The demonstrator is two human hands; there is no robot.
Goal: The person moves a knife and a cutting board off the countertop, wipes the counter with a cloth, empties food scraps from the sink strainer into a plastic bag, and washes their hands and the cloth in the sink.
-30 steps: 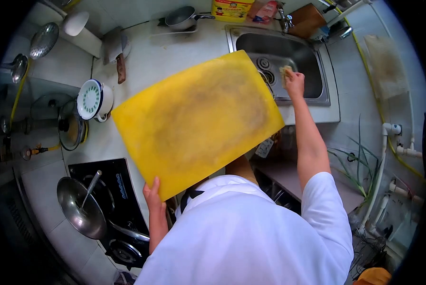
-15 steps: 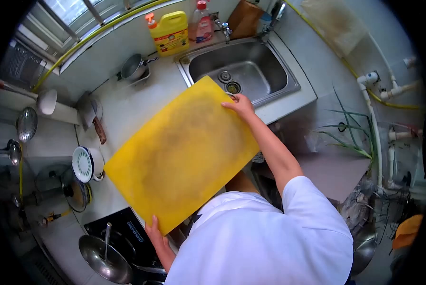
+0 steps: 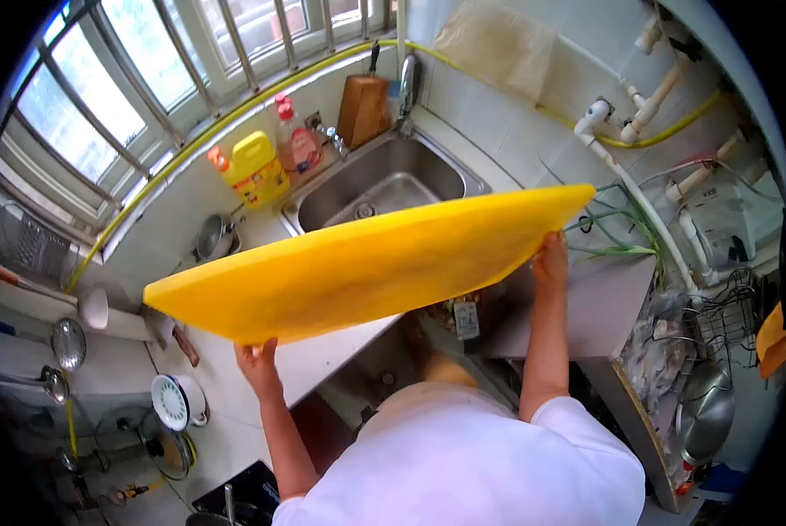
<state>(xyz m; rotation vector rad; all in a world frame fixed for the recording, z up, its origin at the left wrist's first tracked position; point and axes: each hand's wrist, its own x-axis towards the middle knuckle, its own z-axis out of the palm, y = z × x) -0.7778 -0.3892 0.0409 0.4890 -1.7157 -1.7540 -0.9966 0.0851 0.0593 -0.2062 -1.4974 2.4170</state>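
A large yellow cutting board [image 3: 384, 263] is held up in front of me, tilted so that its broad face and its long upper edge show. Dark smudges mark that face. My left hand [image 3: 259, 364] grips the board's lower left corner. At the lower right edge, my right hand [image 3: 549, 259] has its fingers closed on the board. Behind the board lies the steel sink [image 3: 476, 181], its front part hidden by it. The counter [image 3: 336, 351] shows beneath the board.
A yellow detergent jug [image 3: 257, 175], a pink soap bottle [image 3: 299, 145] and a knife block [image 3: 363, 110] stand behind the sink. On the left are a cleaver [image 3: 185, 344], an enamel pot [image 3: 175, 401] and hanging ladles [image 3: 68, 344]. Green onions [image 3: 629, 232] lie on the right.
The board has been lifted and turned from slanting over the counter to nearly level across, its near face tipped up. Both hands moved with it, and the view swung right.
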